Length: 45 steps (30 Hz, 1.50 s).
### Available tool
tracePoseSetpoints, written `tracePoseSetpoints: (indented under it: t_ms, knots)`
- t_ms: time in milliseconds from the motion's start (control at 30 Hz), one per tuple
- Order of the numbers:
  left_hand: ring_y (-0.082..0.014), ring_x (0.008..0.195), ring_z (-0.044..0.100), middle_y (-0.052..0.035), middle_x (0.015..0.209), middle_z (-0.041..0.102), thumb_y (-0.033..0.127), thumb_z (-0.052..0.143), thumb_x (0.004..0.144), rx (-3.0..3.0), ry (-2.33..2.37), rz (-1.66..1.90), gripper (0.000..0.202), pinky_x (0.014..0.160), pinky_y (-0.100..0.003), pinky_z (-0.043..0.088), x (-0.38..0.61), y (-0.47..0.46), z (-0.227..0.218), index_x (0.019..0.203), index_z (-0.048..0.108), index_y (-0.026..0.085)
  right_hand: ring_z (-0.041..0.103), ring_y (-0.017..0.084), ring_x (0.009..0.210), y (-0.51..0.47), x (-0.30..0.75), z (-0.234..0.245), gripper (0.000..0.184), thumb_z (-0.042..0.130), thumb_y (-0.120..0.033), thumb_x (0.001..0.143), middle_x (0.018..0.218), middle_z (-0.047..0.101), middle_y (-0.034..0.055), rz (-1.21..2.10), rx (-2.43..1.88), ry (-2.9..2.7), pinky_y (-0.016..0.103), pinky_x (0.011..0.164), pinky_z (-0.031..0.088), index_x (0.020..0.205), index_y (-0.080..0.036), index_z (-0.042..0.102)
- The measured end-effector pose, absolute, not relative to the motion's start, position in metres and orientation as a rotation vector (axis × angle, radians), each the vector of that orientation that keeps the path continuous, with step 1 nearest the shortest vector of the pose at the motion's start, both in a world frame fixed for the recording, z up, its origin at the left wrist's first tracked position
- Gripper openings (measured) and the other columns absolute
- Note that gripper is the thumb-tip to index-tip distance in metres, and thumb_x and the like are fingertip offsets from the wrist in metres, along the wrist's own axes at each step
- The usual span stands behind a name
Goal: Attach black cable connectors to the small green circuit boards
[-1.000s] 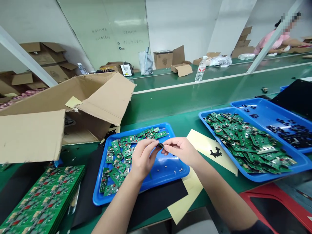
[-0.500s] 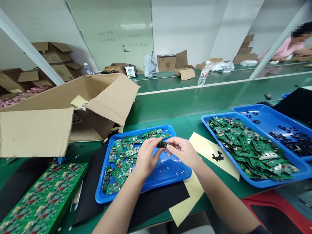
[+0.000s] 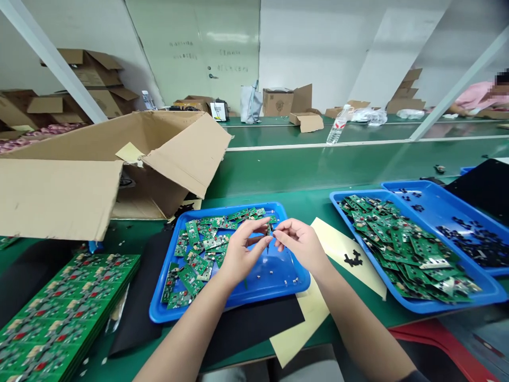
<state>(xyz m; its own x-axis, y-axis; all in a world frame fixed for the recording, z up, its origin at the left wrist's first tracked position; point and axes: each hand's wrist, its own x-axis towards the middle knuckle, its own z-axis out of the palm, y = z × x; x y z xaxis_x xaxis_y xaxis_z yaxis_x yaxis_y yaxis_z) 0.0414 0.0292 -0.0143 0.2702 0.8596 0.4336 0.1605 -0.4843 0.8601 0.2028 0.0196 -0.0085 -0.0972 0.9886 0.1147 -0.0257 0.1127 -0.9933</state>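
Note:
My left hand [image 3: 242, 252] and my right hand [image 3: 300, 244] meet above a blue tray [image 3: 278, 278], both pinching one small green circuit board [image 3: 269, 232] held on edge between the fingertips. Several small green boards [image 3: 199, 249] lie in the left half of that tray, and a few tiny white parts [image 3: 274, 275] are scattered on its bare right half. A cream sheet [image 3: 342, 249] with a black cut-out piece [image 3: 353, 259] lies just right of my right hand.
A second blue tray [image 3: 417, 302] at the right is heaped with green boards, and a third [image 3: 437, 199] behind it holds black parts. Panels of joined boards [image 3: 59, 313] are stacked at the lower left. An open cardboard box [image 3: 119, 164] stands behind. A person in pink [image 3: 477, 98] works far right.
The small board has been turned from lying flat to standing on edge between my fingers. Both hands stayed together above the tray; the view shifted slightly.

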Motion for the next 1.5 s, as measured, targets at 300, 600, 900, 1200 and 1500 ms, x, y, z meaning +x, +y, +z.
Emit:
tracePoseSetpoints:
  t_ms: [300,600,900,1200,1500]
  knots:
    - [-0.0160,0.087,0.058,-0.0049,0.092,0.062,0.032,0.067,0.076,1.455,0.831,1.243,0.039,0.083,-0.030,0.049,0.048,0.030,-0.014,0.112,0.062,0.020,0.060,0.013,0.051,0.016,0.198,-0.007,0.023,0.064,-0.031,0.076,0.057,0.061,-0.0038,1.208,-1.026,-1.305,0.028,0.056,0.051,0.095,-0.019,0.057]
    - [-0.0103,0.064,0.048,0.0022,0.069,0.051,0.028,0.062,0.078,1.387,0.913,1.161,0.029,0.063,-0.023,0.046,0.050,0.027,-0.006,0.106,0.064,0.020,0.058,0.012,0.060,0.014,0.197,-0.008,0.010,0.054,-0.022,0.080,0.066,0.063,0.0003,0.656,-1.148,-1.563,0.025,0.061,0.049,0.072,-0.019,0.059]
    - [-0.0134,0.073,0.062,-0.0024,0.080,0.064,0.022,0.058,0.077,1.344,0.963,1.134,0.019,0.066,-0.023,0.051,0.056,0.027,-0.009,0.095,0.061,0.017,0.056,0.014,0.059,0.016,0.198,-0.016,0.013,0.051,-0.022,0.083,0.064,0.060,0.0009,0.312,-1.212,-1.749,0.027,0.059,0.046,0.072,-0.020,0.058]
    - [-0.0148,0.067,0.066,-0.0039,0.075,0.068,0.021,0.057,0.075,1.533,1.088,1.082,0.018,0.064,-0.025,0.055,0.047,0.029,-0.017,0.092,0.062,0.015,0.060,0.019,0.070,0.021,0.202,-0.023,0.018,0.047,-0.024,0.087,0.071,0.065,0.0048,0.337,-1.236,-1.949,0.033,0.069,0.047,0.076,-0.023,0.061]
    - [-0.0151,0.068,0.065,-0.0026,0.074,0.068,0.016,0.052,0.077,1.997,1.121,0.883,0.011,0.067,-0.027,0.054,0.033,0.033,-0.014,0.081,0.062,0.016,0.063,0.022,0.075,0.022,0.202,-0.026,0.021,0.044,-0.021,0.088,0.082,0.069,0.0088,0.417,-1.209,-2.107,0.034,0.069,0.046,0.084,-0.018,0.064]
